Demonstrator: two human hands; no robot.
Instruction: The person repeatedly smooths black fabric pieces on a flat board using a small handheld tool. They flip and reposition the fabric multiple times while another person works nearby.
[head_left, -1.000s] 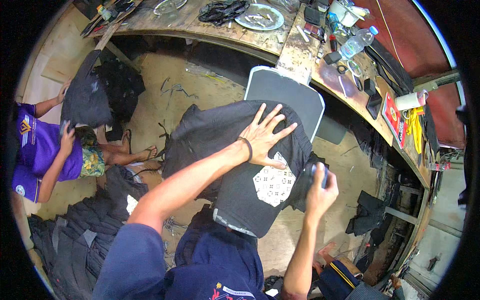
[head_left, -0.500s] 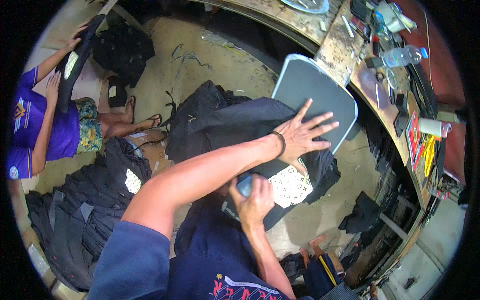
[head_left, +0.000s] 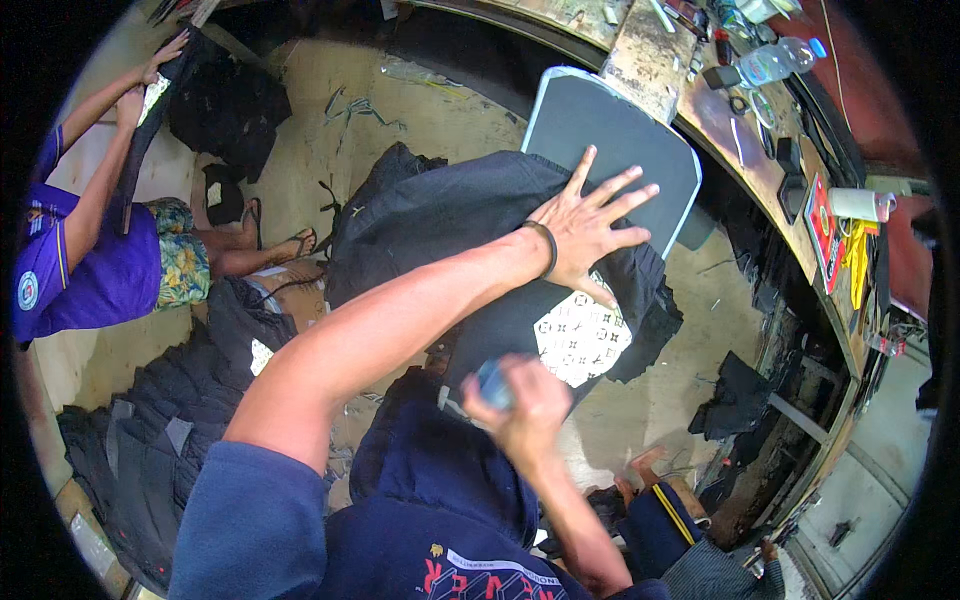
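Note:
A dark board with a pale edge and rounded corners lies before me, with a black garment drawn over much of it. On the garment sits a cream patch with a dark pattern. My left hand presses down with fingers spread, across the garment and the bare board, its thumb at the patch's upper edge. Below and left of the patch, my right hand, blurred by motion, grips a rounded blue object whose kind I cannot make out.
A cluttered workbench curves along the top and right, with a water bottle on it. A heap of dark garments lies at left. One co-worker in purple holds dark cloth; another person is at lower right.
My right hand has moved a little toward me and right with the blue object, away from the patch. My left hand stays spread. The co-worker's lower hand has shifted up to their patch.

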